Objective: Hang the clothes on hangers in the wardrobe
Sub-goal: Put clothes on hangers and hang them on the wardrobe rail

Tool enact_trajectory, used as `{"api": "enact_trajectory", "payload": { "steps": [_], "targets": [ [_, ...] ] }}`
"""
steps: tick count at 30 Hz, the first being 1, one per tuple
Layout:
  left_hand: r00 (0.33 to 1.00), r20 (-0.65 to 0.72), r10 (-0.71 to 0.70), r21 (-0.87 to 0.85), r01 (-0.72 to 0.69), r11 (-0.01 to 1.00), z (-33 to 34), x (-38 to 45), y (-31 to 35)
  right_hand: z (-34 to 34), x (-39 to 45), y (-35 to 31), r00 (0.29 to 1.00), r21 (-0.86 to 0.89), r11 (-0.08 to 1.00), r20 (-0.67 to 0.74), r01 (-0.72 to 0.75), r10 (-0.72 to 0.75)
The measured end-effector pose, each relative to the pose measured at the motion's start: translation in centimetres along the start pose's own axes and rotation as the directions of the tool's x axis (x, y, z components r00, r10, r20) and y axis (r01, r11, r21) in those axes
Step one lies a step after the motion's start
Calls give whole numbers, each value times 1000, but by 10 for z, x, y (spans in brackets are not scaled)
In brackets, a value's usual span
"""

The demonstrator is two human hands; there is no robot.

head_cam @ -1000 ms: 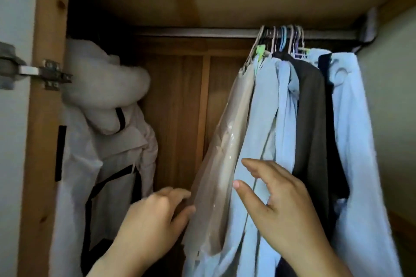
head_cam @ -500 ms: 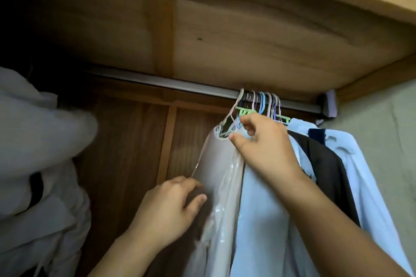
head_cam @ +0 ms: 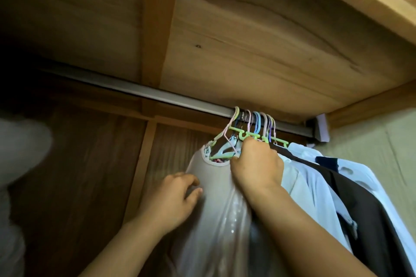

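Observation:
A metal rail runs under the wardrobe's wooden top. Several coloured hangers hook over its right end. The nearest garment is a beige one in a clear plastic cover, on a green hanger. My right hand is raised to the hanger necks and its fingers curl round the green hanger at the collar. My left hand rests with loosely bent fingers against the left side of the beige garment. Pale blue shirts and a dark jacket hang to the right.
A pale bulky bundle hangs at the far left of the wardrobe. The wooden back panel shows between it and the garments. A rail bracket and the wall close off the right side.
My view has tilted further up toward the rail. My right hand rose from the garments' fronts to the hanger necks and closed on the green hanger. My left hand stayed against the beige garment.

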State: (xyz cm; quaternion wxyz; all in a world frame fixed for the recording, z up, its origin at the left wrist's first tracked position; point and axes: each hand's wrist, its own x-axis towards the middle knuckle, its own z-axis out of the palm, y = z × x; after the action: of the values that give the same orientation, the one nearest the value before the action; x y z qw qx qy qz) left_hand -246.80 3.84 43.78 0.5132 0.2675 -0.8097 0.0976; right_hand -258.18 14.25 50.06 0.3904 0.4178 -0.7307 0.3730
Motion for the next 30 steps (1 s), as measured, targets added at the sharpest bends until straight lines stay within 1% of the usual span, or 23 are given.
{"api": "enact_trajectory", "payload": {
  "steps": [3,6,8,11,14,17,19,21,23,25,27,30],
  "targets": [
    [1000,-19,10,-32,-11,999,8,10,-7,3,4,-1,1000,-9,1000,23,-9,9],
    [1000,-24,10,-69,-11,998,12,19,-14,6,5,-2,1000,19,1000,4,10,-10],
    [1000,-27,14,-74,-16,997,13,22,-17,8,6,-1,999,46,999,-38,20,-18],
    [998,-61,33,-8,-34,999,9,23,-20,7,12,1,993,80,996,-109,48,-40],
    [997,-67,40,43,-37,998,5,22,-22,-2,13,5,977,113,986,-188,124,-102],
    [997,-80,22,27,-20,999,2,19,-23,-12,5,15,961,153,968,-229,196,-159],
    [992,-125,8,-4,-9,1000,0,17,-20,-14,-4,25,954,200,953,-240,228,-178],
    [981,-195,-6,-36,-1,999,-3,13,-17,-15,-17,34,948,256,927,-235,275,-216],
    [962,-272,-5,-70,-15,997,-5,9,-14,-16,-30,43,941,334,884,-201,326,-271],
    [947,-321,-20,-90,-9,996,-10,5,-14,-15,-43,50,933,403,842,-161,360,-322],
    [949,-309,-66,-87,41,995,-16,2,-16,-12,-54,56,919,454,801,-135,390,-371],
    [953,-275,-131,27,144,989,-25,-17,-21,-11,-73,67,893,543,723,-130,428,-432]
  ]
}}
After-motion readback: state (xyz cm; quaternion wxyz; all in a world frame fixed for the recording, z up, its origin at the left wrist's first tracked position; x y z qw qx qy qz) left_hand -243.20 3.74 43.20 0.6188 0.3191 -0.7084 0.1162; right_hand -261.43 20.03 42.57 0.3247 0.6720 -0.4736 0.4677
